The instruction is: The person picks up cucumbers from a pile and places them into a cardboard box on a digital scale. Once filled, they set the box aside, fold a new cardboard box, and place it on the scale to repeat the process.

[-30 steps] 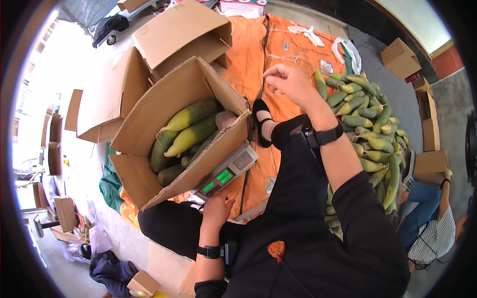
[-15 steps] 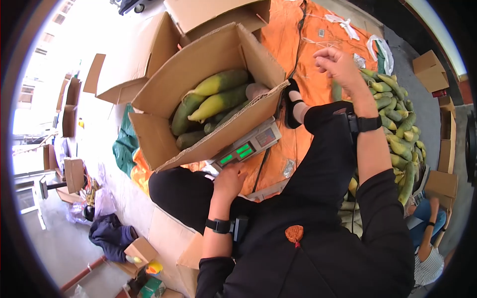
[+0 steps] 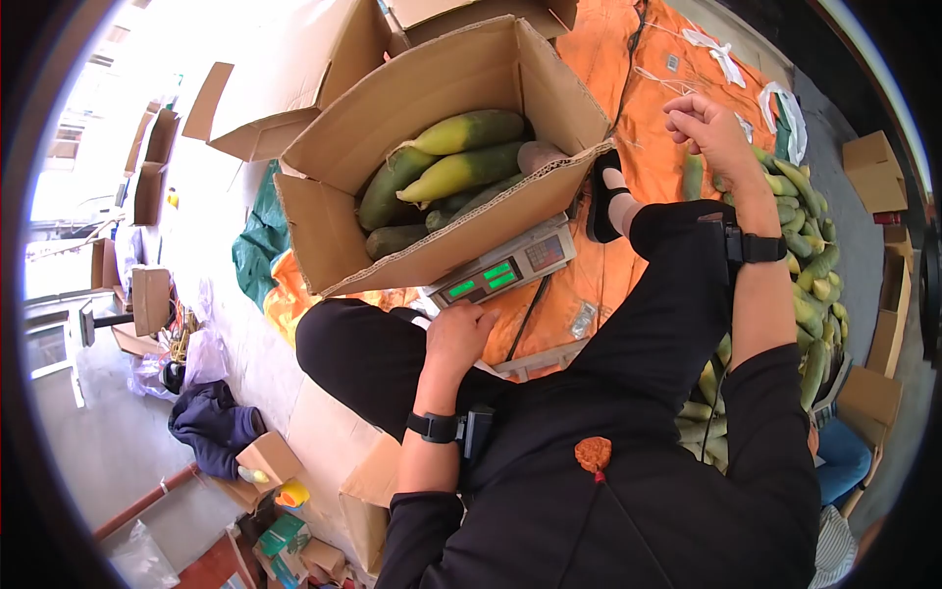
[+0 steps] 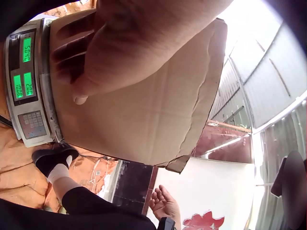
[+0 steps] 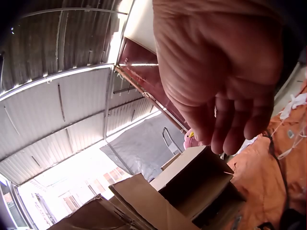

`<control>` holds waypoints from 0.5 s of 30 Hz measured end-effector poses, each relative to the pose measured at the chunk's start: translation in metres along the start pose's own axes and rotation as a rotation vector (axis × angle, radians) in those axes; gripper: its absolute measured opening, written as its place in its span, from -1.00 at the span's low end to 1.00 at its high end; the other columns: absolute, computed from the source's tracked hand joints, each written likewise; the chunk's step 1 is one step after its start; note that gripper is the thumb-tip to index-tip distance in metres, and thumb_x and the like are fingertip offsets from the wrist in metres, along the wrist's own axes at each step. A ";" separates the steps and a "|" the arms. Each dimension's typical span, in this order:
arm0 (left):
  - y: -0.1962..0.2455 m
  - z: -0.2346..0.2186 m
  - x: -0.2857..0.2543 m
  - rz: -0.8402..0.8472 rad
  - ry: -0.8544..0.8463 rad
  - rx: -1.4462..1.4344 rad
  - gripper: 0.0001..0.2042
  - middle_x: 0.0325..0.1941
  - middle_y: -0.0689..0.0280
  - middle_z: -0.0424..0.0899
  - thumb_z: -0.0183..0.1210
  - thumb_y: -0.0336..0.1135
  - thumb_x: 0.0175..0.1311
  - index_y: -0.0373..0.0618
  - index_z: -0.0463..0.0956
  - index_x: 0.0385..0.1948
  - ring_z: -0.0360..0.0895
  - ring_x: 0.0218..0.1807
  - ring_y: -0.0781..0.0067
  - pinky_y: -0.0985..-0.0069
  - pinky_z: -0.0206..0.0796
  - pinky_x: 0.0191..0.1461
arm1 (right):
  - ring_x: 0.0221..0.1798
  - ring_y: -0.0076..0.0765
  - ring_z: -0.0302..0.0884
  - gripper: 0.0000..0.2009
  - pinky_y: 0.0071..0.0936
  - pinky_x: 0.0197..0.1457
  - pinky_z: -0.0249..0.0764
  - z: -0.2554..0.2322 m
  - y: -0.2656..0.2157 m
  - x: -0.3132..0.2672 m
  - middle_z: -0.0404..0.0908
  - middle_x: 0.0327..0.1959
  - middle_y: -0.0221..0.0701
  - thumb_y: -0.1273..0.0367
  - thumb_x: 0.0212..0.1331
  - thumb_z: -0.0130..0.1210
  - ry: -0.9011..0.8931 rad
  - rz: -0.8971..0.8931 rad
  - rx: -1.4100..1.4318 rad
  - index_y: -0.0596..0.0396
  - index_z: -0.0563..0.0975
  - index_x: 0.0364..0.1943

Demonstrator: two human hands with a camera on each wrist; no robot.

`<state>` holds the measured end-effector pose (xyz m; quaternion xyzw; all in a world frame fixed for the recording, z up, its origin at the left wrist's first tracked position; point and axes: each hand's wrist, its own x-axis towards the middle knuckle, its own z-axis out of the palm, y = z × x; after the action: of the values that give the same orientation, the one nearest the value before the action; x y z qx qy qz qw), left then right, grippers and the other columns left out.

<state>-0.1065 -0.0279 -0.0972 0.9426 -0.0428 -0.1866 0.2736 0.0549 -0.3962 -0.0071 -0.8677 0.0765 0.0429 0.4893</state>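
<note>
An uncovered cardboard box (image 3: 461, 240) stands on a digital scale (image 3: 535, 257) and holds several green radishes (image 3: 466, 172). The scale's green display (image 4: 27, 82) is lit in the left wrist view. My left hand (image 3: 458, 339) is at the scale's near edge, fingers relaxed; in the left wrist view the hand (image 4: 129, 52) is in front of the box side, and whether it touches is unclear. My right hand (image 3: 711, 133) hangs in the air right of the box, fingers loosely bent and holding nothing, as the right hand (image 5: 220, 72) also shows in the right wrist view.
A large pile of green radishes (image 3: 810, 255) lies on the right. An orange tarp (image 3: 643, 118) spreads under the scale. More cardboard boxes (image 3: 294, 88) stand at the upper left and another box (image 3: 876, 172) at the right. Part of a person (image 3: 842, 461) shows at the lower right.
The head view has turned, so the box and scale appear farther right and higher. Both hands keep about the same posture, and the radishes in the box look unmoved.
</note>
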 end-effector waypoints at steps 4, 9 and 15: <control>-0.009 0.010 0.001 -0.015 -0.011 0.016 -0.76 -0.36 0.00 0.57 0.06 -0.23 0.22 -0.23 0.57 -0.45 0.52 -0.24 -0.06 0.19 0.35 -0.18 | -0.35 -0.70 0.45 -0.80 -0.74 -0.38 0.27 0.005 -0.001 0.001 0.57 -0.37 -0.57 0.29 0.20 0.07 -0.016 -0.003 0.013 0.03 0.56 -0.17; -0.012 0.015 0.001 0.108 0.035 -0.094 -0.80 -0.21 0.05 0.58 0.00 -0.36 0.23 -0.10 0.58 -0.19 0.53 -0.12 -0.04 0.23 0.38 -0.06 | -0.37 -0.64 0.50 -0.78 -0.67 -0.37 0.34 0.013 -0.005 0.008 0.58 -0.37 -0.53 0.29 0.15 0.07 -0.049 -0.003 0.042 0.09 0.57 -0.20; -0.005 0.010 0.002 0.127 0.085 -0.124 -0.80 -0.18 0.07 0.57 0.06 -0.36 0.18 -0.14 0.56 -0.19 0.52 -0.10 -0.01 0.21 0.38 -0.06 | -0.38 -0.66 0.48 -0.74 -0.71 -0.39 0.32 0.029 -0.011 0.016 0.57 -0.39 -0.54 0.20 0.21 0.08 -0.090 -0.067 0.086 0.08 0.57 -0.19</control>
<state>-0.1082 -0.0292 -0.1081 0.9264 -0.0792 -0.1310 0.3442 0.0728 -0.3675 -0.0147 -0.8452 0.0270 0.0619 0.5302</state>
